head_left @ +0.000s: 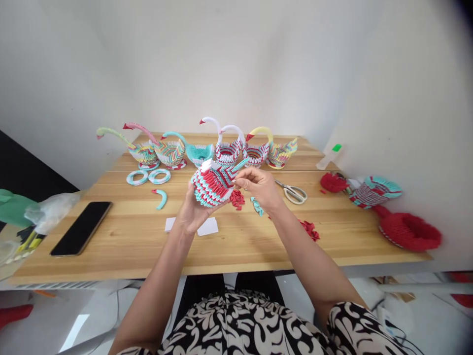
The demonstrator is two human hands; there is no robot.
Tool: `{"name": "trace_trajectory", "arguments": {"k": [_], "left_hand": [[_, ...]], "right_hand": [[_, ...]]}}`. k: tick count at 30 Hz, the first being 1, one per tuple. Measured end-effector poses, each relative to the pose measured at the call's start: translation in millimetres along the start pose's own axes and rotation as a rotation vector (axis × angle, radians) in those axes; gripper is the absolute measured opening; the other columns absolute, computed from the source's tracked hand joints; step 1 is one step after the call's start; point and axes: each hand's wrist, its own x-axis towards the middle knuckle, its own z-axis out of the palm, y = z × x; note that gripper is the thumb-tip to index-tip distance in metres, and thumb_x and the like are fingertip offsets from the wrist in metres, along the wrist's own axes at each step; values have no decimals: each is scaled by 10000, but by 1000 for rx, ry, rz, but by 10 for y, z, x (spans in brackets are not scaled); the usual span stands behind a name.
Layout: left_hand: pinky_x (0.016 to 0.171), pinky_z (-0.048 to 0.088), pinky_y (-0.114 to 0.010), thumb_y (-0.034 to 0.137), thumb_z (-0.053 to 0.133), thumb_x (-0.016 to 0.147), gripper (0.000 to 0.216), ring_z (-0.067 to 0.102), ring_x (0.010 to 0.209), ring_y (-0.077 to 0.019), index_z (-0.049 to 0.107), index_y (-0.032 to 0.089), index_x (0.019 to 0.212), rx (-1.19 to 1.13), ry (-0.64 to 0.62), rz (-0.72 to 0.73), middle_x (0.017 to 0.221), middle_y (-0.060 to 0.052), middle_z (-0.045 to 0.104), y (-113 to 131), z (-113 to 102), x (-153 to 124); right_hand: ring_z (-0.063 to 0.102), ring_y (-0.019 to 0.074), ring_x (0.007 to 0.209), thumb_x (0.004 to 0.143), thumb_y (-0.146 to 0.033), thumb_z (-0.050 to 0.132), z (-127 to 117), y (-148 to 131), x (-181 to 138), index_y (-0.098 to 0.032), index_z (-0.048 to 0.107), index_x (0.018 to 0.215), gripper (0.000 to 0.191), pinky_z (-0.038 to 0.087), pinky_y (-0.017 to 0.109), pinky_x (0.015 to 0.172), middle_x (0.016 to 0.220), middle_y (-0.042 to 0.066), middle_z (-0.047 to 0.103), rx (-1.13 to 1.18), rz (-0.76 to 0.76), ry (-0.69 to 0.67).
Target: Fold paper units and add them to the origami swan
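My left hand (192,212) is wrapped round the lower left side of a folded-paper swan body (210,187), patterned in red, white and light blue, and holds it tilted above the table. At its right rim my right hand (258,186) pinches, thumb against forefinger, a small whitish piece that seems to be folded paper; the fingers partly cover it. Below the hands lie a pile of red folded paper pieces (237,199) and several light blue paper pieces (257,206). White paper slips (208,226) rest under my left wrist.
Finished paper swans (170,153) line the table's back. Two paper rings (159,175) and a curved blue neck piece (161,199) lie left, near a phone (82,228). Scissors (294,194) lie right of my hands; a red paper model (410,230) stands at the right edge.
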Motion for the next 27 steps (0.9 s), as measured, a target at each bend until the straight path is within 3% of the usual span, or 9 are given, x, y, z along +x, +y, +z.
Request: {"name": "trace_trajectory", "arguments": {"k": [6,18,23,27], "left_hand": [[1078,422,-535,588,626,822,713,353,1397,-360,435,250,1420,24,5,-15,1479,-108,454,-44,15,-15],[1112,372,-547,445,719,797,718,350,1401,-348,418,275,1427,109,-5,-21,1469,-100,469,-123,4,-33],[1079,400,-553,462,636,858,623,366,1391,-351,436,262,1412,74,41,18,1477,-113,455,35,-137,6],[1066,408,-540,484,604,872,598,379,1388,-318,421,306,1413,45,61,118,1480,-93,453,196,-242,22]], "right_hand": [[605,93,613,640,-328,846,-179,30,-88,-183,681,740,241,486,218,597,692,-18,668,76,31,-33],[601,95,590,628,-296,857,-295,3,-168,-193,686,729,224,492,219,566,681,-18,681,45,40,-58],[603,89,565,616,-325,861,-281,58,-208,-187,667,721,260,482,206,538,665,-21,686,53,92,-30],[604,93,553,612,-384,857,-192,328,-188,-192,647,737,311,484,212,523,657,-23,682,143,193,-28]]}}
